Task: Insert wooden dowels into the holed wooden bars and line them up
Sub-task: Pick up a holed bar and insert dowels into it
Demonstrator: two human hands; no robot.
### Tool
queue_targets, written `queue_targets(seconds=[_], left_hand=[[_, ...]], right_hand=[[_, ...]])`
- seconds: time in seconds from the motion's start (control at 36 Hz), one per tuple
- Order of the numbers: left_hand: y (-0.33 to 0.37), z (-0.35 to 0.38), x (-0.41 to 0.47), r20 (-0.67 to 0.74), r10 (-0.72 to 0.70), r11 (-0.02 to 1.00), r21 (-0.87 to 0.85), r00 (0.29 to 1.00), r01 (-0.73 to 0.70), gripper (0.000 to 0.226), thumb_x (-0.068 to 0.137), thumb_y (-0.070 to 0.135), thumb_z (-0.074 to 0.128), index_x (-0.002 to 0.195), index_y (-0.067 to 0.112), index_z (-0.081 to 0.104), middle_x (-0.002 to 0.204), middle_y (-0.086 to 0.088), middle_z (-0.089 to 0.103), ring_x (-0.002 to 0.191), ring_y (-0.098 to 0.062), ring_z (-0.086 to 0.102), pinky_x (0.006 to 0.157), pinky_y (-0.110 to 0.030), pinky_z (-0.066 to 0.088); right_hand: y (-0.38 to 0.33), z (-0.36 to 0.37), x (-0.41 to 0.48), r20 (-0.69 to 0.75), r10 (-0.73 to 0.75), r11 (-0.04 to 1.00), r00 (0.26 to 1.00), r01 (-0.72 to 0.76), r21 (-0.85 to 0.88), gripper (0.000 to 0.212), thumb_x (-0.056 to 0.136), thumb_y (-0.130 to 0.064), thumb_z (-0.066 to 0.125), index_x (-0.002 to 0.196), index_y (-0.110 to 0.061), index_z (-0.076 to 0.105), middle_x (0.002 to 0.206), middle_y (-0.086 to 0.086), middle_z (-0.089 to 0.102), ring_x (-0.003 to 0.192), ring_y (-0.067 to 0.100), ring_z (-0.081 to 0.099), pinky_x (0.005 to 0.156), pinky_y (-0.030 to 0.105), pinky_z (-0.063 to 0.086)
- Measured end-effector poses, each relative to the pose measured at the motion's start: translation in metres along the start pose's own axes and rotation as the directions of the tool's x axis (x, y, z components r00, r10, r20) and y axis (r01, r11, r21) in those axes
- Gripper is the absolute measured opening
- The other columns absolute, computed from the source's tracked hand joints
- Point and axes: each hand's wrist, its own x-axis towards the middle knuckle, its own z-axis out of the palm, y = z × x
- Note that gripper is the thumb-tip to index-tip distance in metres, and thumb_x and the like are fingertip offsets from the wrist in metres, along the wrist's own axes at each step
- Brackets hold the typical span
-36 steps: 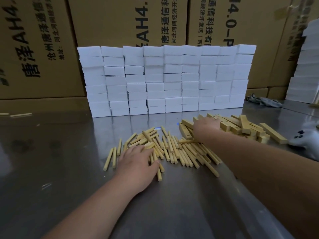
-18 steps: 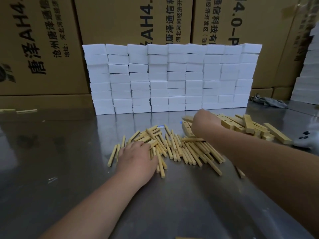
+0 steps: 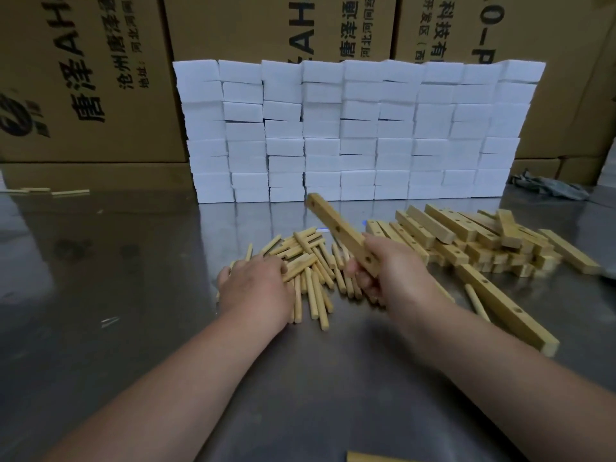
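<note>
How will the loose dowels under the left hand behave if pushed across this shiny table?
Probably roll and scatter: the dowels look round and lie loose, crisscrossed, on the smooth reflective table. Likely stiff and light: short wood, like the bar the right hand holds. The left hand rests on several, so neighbours may shift too.

The dowel heap [image 3: 310,261] lies mid-table [image 3: 100,328], your left hand [image 3: 256,288] on its near left edge. Right of it sits the pile of holed bars [image 3: 466,241], with a loose bar [image 3: 506,308] nearer you. Your right hand [image 3: 396,271] holds a raised bar [image 3: 336,228] over the heap. Behind stands the foam-block wall [image 3: 350,135], with cartons [image 3: 83,78] beyond.
</note>
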Motion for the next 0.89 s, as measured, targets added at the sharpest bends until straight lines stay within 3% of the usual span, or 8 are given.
queue_targets(seconds=[0.08, 0.17, 0.28, 0.47, 0.61, 0.69, 0.78, 0.89], left_hand=[[-0.001, 0.001, 0.001, -0.010, -0.013, 0.998, 0.053, 1.000, 0.014, 0.018, 0.086, 0.035, 0.050, 0.100, 0.036, 0.062, 0.102, 0.006, 0.053, 0.105, -0.020, 0.046, 0.089, -0.033, 0.029], [-0.002, 0.003, 0.001, -0.026, -0.032, 0.997, 0.065, 0.999, 0.033, 0.019, 0.087, 0.038, 0.051, 0.101, 0.038, 0.063, 0.098, 0.006, 0.052, 0.105, -0.020, 0.046, 0.084, -0.032, 0.028], [-0.003, 0.003, 0.001, -0.036, -0.045, 0.998, 0.053, 0.998, 0.046, 0.018, 0.087, 0.039, 0.051, 0.100, 0.037, 0.064, 0.102, 0.007, 0.055, 0.105, -0.020, 0.046, 0.087, -0.033, 0.029], [0.000, 0.000, -0.001, -0.105, -0.042, 0.999, 0.004, 0.994, 0.043, 0.016, 0.091, 0.032, 0.047, 0.089, 0.033, 0.063, 0.094, 0.006, 0.055, 0.099, -0.020, 0.047, 0.081, -0.032, 0.027], [0.002, -0.001, -0.001, -0.231, -0.028, 0.993, -0.115, 0.973, 0.001, 0.016, 0.092, 0.025, 0.044, 0.082, 0.027, 0.056, 0.086, 0.004, 0.060, 0.092, -0.021, 0.050, 0.072, -0.029, 0.019], [0.003, -0.002, -0.002, -0.309, -0.061, 0.965, -0.260, 0.949, -0.022, 0.013, 0.093, 0.027, 0.045, 0.081, 0.026, 0.050, 0.074, 0.008, 0.054, 0.079, -0.020, 0.050, 0.072, -0.028, 0.026], [0.002, -0.004, -0.002, -0.307, -0.182, 0.871, -0.491, 0.934, 0.008, 0.012, 0.094, 0.026, 0.044, 0.083, 0.025, 0.051, 0.073, 0.011, 0.053, 0.074, -0.018, 0.052, 0.068, -0.031, 0.040], [0.000, -0.005, 0.001, -0.241, -0.276, 0.745, -0.665, 0.931, 0.048, 0.021, 0.096, 0.023, 0.040, 0.086, 0.025, 0.058, 0.074, 0.014, 0.054, 0.073, -0.011, 0.052, 0.061, -0.025, 0.034]], right_hand=[[0.000, -0.005, 0.006, 0.035, 0.128, 0.962, 0.991, -0.133, 0.238, 0.029, 0.098, -0.023, 0.033, 0.087, -0.010, 0.056, 0.051, 0.001, 0.059, 0.041, 0.010, 0.035, 0.043, 0.023, 0.026], [0.005, -0.005, 0.005, 0.141, 0.203, 0.900, 0.969, -0.242, 0.363, 0.028, 0.098, -0.022, 0.030, 0.095, -0.008, 0.054, 0.051, 0.004, 0.059, 0.038, 0.010, 0.035, 0.037, 0.018, 0.027], [0.010, -0.005, 0.005, 0.257, 0.245, 0.850, 0.935, -0.334, 0.408, 0.031, 0.098, -0.023, 0.028, 0.096, -0.009, 0.055, 0.056, 0.006, 0.061, 0.038, 0.010, 0.036, 0.038, 0.017, 0.028], [0.009, -0.005, 0.004, 0.208, 0.278, 0.847, 0.938, -0.342, 0.406, 0.028, 0.094, -0.015, 0.032, 0.101, -0.002, 0.055, 0.066, 0.011, 0.068, 0.039, 0.010, 0.042, 0.039, 0.017, 0.031], [0.008, -0.008, 0.006, 0.150, 0.302, 0.853, 0.941, -0.338, 0.399, 0.028, 0.093, -0.011, 0.032, 0.103, -0.001, 0.056, 0.067, 0.007, 0.068, 0.039, 0.010, 0.043, 0.041, 0.021, 0.034], [0.009, -0.007, 0.007, 0.120, 0.324, 0.854, 0.938, -0.345, 0.389, 0.029, 0.092, -0.009, 0.031, 0.107, -0.001, 0.054, 0.065, 0.008, 0.067, 0.040, 0.013, 0.051, 0.043, 0.020, 0.042], [0.010, -0.007, 0.007, 0.124, 0.321, 0.878, 0.939, -0.344, 0.332, 0.034, 0.090, -0.008, 0.029, 0.117, -0.004, 0.051, 0.064, 0.006, 0.062, 0.042, 0.013, 0.053, 0.044, 0.019, 0.043], [0.009, -0.006, 0.006, 0.127, 0.298, 0.924, 0.946, -0.320, 0.210, 0.034, 0.091, -0.010, 0.028, 0.114, -0.010, 0.053, 0.063, 0.005, 0.057, 0.045, 0.013, 0.049, 0.049, 0.024, 0.039]])
